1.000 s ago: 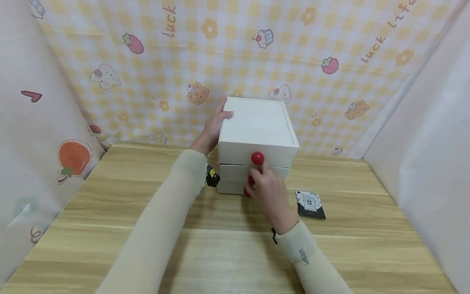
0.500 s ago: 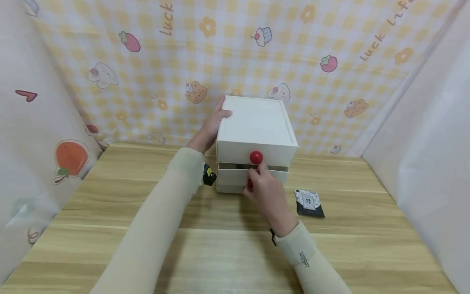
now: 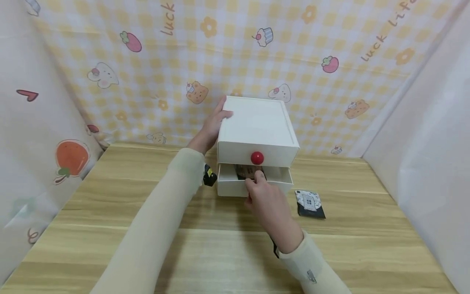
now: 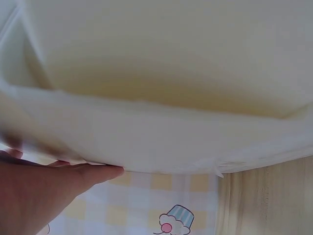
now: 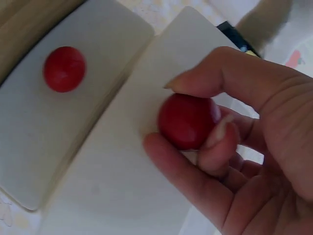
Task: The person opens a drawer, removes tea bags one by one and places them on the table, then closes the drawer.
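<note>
A white two-drawer box (image 3: 257, 120) stands on the table. Its upper drawer is closed and bears a red round knob (image 3: 257, 158). The lower drawer (image 3: 231, 188) is partly pulled out, and a dark packet with a pale label (image 3: 245, 171) lies inside. My right hand (image 3: 269, 204) is at the lower drawer's front. In the right wrist view its fingers and thumb pinch the lower red knob (image 5: 188, 121), which the hand hides in the head view. My left hand (image 3: 213, 124) rests with extended fingers against the box's left side and top edge.
A black-and-white packet (image 3: 310, 204) lies on the wooden table (image 3: 147, 241), right of the box. A yellow checked cloth (image 3: 165, 73) hangs close behind the box, and white sheets (image 3: 422, 155) flank the table.
The lower drawer has come out toward me, with my right hand moving back along with its knob. The packet inside has come into view. My left hand stays on the box.
</note>
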`<state>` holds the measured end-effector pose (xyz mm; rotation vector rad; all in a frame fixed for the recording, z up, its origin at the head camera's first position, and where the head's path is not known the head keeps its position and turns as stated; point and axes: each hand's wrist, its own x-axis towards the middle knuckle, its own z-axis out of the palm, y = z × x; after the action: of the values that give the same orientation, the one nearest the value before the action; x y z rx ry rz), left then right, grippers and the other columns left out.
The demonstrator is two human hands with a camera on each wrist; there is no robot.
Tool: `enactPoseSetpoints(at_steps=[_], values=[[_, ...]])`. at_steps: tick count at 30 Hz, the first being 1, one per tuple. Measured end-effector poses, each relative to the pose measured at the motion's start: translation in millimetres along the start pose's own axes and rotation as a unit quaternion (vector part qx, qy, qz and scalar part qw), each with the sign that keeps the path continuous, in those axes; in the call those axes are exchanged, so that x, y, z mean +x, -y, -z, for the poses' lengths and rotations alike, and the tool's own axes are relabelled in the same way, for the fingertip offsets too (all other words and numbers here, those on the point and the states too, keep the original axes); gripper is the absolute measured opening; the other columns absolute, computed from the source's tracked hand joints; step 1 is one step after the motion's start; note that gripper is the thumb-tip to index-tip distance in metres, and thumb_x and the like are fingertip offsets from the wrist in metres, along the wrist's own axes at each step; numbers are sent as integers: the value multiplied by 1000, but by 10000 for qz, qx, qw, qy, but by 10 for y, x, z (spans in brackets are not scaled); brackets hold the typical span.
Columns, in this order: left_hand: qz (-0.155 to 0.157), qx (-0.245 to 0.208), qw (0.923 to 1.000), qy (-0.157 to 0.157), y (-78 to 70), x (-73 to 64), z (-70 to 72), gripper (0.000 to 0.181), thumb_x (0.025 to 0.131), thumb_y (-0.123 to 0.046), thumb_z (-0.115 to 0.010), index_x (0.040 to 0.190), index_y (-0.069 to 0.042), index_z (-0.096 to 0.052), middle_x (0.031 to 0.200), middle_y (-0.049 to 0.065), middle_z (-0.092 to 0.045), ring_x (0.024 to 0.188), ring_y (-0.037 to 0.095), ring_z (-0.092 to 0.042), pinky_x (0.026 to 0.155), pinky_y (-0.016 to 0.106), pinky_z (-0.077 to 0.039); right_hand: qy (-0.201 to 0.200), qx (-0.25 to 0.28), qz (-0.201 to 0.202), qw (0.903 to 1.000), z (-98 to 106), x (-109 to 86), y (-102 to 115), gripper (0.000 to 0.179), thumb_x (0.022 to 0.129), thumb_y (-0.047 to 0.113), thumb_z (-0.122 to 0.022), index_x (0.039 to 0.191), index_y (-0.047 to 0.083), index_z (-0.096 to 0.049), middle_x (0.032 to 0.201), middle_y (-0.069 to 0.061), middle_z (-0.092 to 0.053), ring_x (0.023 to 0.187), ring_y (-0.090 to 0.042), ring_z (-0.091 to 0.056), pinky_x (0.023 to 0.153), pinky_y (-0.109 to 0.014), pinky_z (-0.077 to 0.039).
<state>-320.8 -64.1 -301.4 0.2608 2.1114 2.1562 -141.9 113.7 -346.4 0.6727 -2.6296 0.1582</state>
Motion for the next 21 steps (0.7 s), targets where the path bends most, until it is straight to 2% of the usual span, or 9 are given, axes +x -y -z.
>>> enactPoseSetpoints(at_steps=[7, 12, 16, 18, 21], values=[[36, 112, 9999, -11, -24, -26, -6, 71, 104, -27, -42, 164, -34, -4, 172, -11, 4, 160, 12, 4, 130, 41, 2, 210, -657, 357, 9970, 103, -73, 77, 17, 78, 12, -85, 89, 8, -72, 87, -7, -62, 45, -10, -39, 40, -21, -37], [54, 87, 9999, -9, -21, -22, -18, 71, 104, -27, -42, 164, -34, -5, 172, -12, 4, 160, 11, 4, 130, 41, 1, 195, -780, 554, 9952, 177, -150, 119, 13, 80, 8, -82, 87, 6, -71, 96, -11, -67, 43, -10, -38, 38, -22, -34], [35, 63, 10000, -16, -8, -19, -13, 71, 103, -27, -42, 164, -34, -5, 172, -11, 4, 160, 12, 4, 130, 41, 1, 32, -866, 729, 9936, 192, -234, 126, 8, 82, 3, -77, 85, 5, -70, 105, -15, -71, 41, -8, -34, 36, -21, -27], [43, 40, 10000, -12, -5, -19, -10, 71, 104, -28, -42, 164, -35, -4, 173, -11, 2, 160, 12, 3, 130, 42, 1, -35, -867, 803, 9930, 191, -277, 122, 7, 82, 2, -75, 84, 4, -69, 106, -15, -72, 42, -7, -32, 37, -20, -24], [73, -11, 10000, -12, -4, -23, -3, 71, 104, -28, -42, 164, -36, -4, 173, -11, 0, 160, 14, 1, 130, 44, -1, -65, -814, 907, 9925, 197, -343, 118, 7, 82, 2, -75, 84, 4, -68, 99, -12, -71, 42, -6, -29, 39, -19, -20]])
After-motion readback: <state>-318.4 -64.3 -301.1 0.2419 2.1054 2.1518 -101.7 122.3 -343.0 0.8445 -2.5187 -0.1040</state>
